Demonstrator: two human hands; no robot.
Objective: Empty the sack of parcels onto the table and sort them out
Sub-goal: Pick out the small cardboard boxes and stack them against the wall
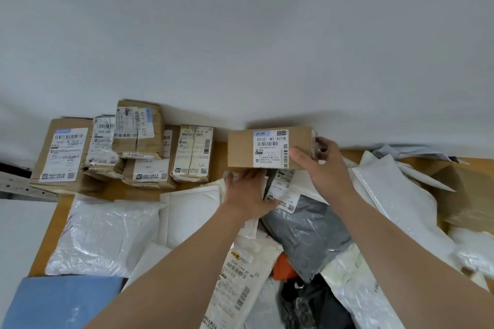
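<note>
The right hand (324, 165) is gripping the labelled cardboard box (240, 151) by its right end, thumb on top, while the left hand (247, 192), fingers fairly flat, is propping its near edge, probably to set it beside the brown boxes (139, 141) lining the wall. White mailers (107, 232) and a grey bag (307, 227) are crowding the table (219, 157) below

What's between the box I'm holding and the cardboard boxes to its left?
Only a bare strip of wooden table, seen in the head view, separates the held box from the pile.
</note>
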